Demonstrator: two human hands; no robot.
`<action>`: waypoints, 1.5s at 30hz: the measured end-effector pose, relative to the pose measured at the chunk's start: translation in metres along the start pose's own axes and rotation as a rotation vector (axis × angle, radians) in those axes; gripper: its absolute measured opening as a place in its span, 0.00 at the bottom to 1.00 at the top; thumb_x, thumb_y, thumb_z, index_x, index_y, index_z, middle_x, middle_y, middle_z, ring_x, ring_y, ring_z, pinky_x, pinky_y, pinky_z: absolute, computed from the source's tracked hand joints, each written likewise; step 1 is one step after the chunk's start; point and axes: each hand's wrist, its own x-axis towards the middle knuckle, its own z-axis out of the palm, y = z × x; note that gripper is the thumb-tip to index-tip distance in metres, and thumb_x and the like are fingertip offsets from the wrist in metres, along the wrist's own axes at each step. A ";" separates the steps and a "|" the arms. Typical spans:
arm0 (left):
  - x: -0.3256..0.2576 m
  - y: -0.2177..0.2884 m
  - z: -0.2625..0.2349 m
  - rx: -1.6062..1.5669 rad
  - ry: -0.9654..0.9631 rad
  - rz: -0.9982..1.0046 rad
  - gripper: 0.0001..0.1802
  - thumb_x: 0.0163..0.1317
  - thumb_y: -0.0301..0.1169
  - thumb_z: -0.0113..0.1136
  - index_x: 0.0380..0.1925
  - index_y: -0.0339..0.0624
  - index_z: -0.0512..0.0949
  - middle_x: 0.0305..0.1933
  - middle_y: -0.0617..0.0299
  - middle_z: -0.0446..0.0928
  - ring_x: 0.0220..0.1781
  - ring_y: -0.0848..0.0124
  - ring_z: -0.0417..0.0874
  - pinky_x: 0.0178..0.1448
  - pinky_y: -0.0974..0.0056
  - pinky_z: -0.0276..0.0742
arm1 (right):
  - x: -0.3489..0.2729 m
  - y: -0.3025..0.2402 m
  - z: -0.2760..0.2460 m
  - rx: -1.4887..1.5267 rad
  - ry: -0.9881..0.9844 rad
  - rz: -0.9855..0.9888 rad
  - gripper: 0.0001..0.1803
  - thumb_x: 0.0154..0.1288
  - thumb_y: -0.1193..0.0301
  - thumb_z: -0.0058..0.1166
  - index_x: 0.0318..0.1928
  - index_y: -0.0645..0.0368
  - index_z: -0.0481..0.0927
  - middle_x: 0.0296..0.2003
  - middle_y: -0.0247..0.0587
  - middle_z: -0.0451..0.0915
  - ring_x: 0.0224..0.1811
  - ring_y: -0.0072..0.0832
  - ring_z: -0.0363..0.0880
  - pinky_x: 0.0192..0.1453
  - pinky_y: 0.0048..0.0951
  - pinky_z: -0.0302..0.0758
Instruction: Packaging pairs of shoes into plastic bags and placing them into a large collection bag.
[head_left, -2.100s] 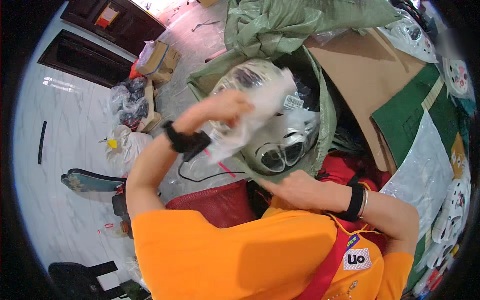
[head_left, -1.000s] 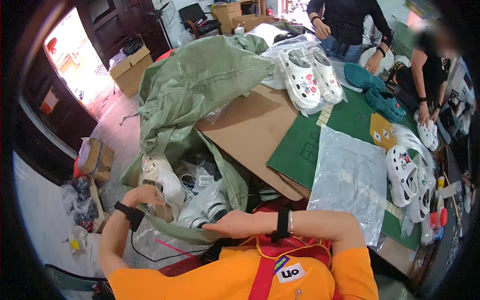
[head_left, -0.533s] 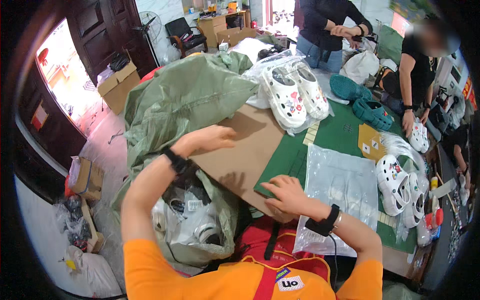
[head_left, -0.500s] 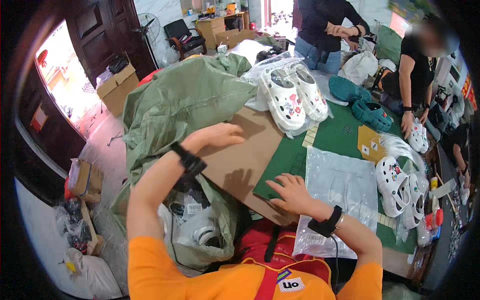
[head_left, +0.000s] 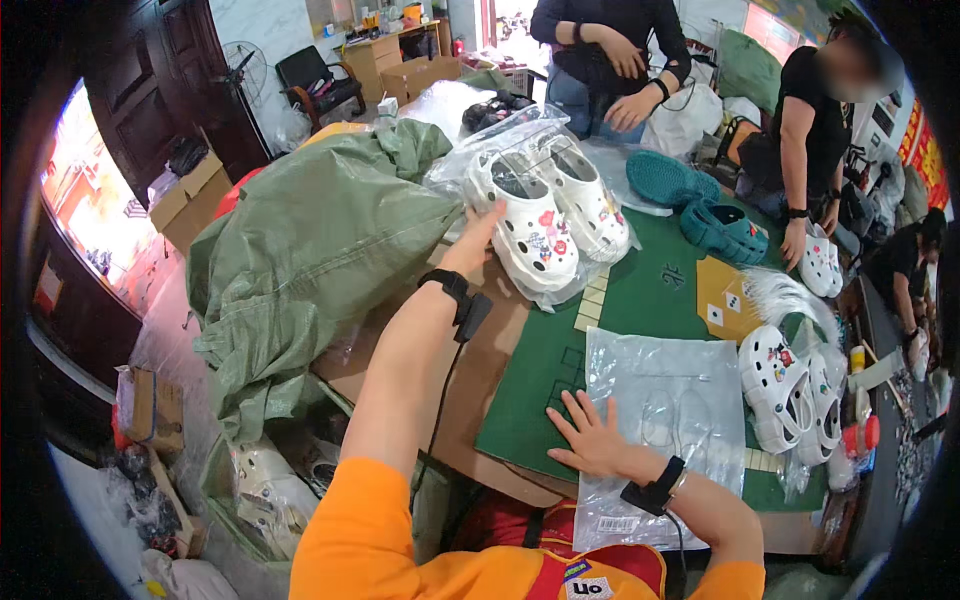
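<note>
A pair of white clogs with colourful charms lies in clear plastic at the middle of the table. My left hand is at the side of the left clog, fingers curled against it; its far side is partly hidden. Flat on a clear plastic bag, near its left edge, rests my right hand, open with its fingers spread. The bag shows faint shoe outlines and lies over the green cutting mat. Another white pair of clogs, decorated with charms, sits right of the bag.
Teal clogs and a yellow card lie farther back on the mat. A large green sack covers the table's left side, with an open sack of shoes below it. Co-workers stand beyond; one person's hand touches a white clog.
My left hand has gone forward and right from above the brown board to the white clogs. My right hand has come down onto the plastic bag. The view has shifted slightly.
</note>
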 end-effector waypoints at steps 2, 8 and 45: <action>0.030 -0.021 -0.006 -0.161 -0.028 0.094 0.60 0.43 0.64 0.60 0.67 0.52 0.35 0.69 0.55 0.47 0.68 0.56 0.52 0.62 0.40 0.50 | 0.000 -0.002 -0.001 0.017 -0.001 -0.015 0.37 0.64 0.41 0.29 0.67 0.46 0.49 0.69 0.48 0.40 0.70 0.47 0.37 0.59 0.73 0.35; 0.045 0.000 -0.016 -0.171 0.022 0.027 0.62 0.39 0.73 0.52 0.66 0.46 0.43 0.67 0.50 0.53 0.65 0.51 0.56 0.63 0.41 0.47 | 0.000 -0.003 -0.008 0.014 -0.015 -0.010 0.37 0.63 0.42 0.33 0.67 0.47 0.50 0.68 0.50 0.40 0.70 0.48 0.36 0.59 0.73 0.34; 0.056 0.052 0.012 -0.087 0.016 0.037 0.33 0.43 0.37 0.70 0.48 0.42 0.63 0.44 0.55 0.70 0.46 0.63 0.71 0.42 0.54 0.68 | -0.002 -0.003 -0.003 0.030 0.054 -0.003 0.38 0.62 0.41 0.33 0.66 0.48 0.52 0.68 0.50 0.43 0.70 0.47 0.37 0.62 0.69 0.31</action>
